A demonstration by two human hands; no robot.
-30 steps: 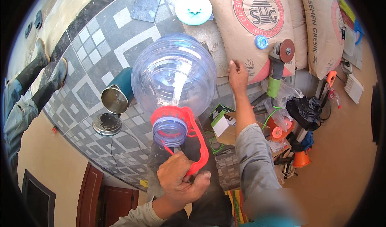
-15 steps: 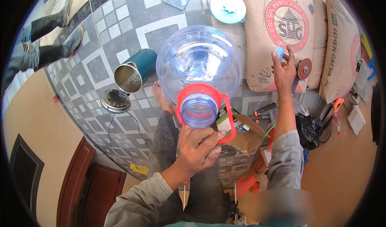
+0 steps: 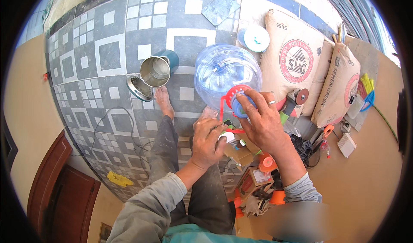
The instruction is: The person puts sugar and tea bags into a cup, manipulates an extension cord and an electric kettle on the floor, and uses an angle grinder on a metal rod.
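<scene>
Right hand (image 3: 262, 122) is cupped over the jug (image 3: 227, 80) mouth, fingers on the red handle (image 3: 227, 103). Left hand (image 3: 208, 142) clenched on the handle's lower end. Jug sits just ahead of both hands, over the tiled floor (image 3: 107, 58), long axis pointing away, neck toward the person. Right hand nearer. Mouth and cap hidden; unclear if capped. Tin (image 3: 157, 70) left, sacks (image 3: 297, 62) right.

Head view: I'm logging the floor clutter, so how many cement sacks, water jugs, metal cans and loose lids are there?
Cement sacks: 2
Clear blue water jug, held at its neck by both hands: 1
Open metal can: 1
Loose lids: 2
Total: 6
</scene>
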